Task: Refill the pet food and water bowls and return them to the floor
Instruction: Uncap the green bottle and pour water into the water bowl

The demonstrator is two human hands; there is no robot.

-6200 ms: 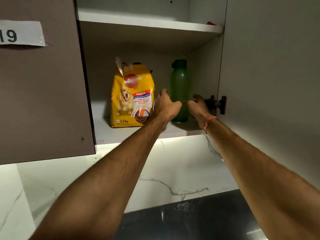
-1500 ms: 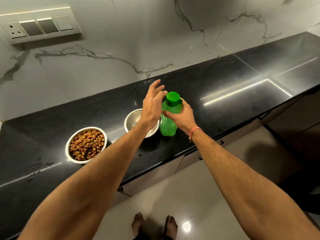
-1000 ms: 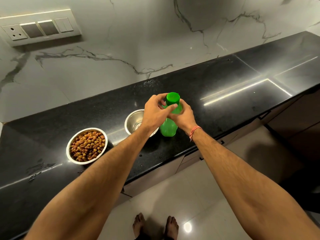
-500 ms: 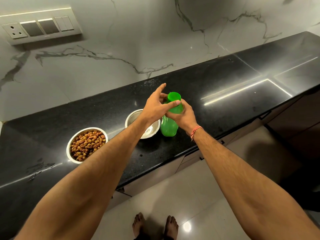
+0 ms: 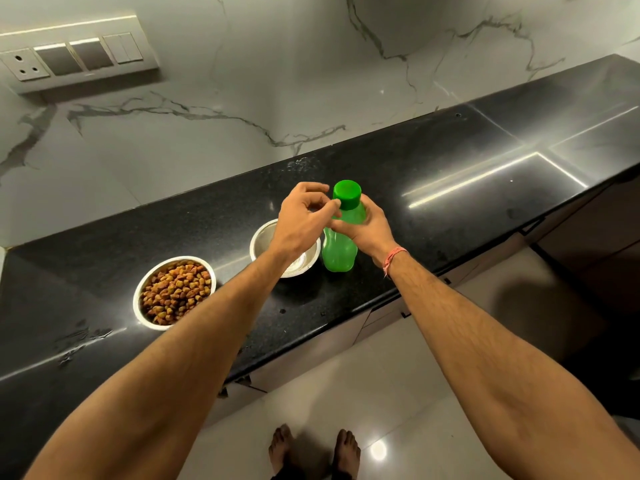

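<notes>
A green water bottle point(image 5: 337, 252) with its green cap point(image 5: 347, 194) on stands upright on the black counter point(image 5: 450, 174). My right hand point(image 5: 369, 228) grips the bottle just below the cap. My left hand point(image 5: 303, 218) is at the cap's left side, fingers curled and thumb tip against the cap. An empty steel bowl point(image 5: 260, 240) sits just left of the bottle, partly hidden by my left wrist. Further left is a second steel bowl point(image 5: 136, 299) full of brown kibble point(image 5: 175, 292).
A switch and socket panel point(image 5: 69, 60) is set in the marble wall behind the counter. Cabinet drawers point(image 5: 381, 317) lie under the counter's front edge. My bare feet point(image 5: 313, 448) stand on the glossy tiled floor.
The bottle came down from the cupboard to the counter beside the empty bowl. In the last second my left hand's fingers spread off the cap and curled back against it; bottle and bowls stayed put.
</notes>
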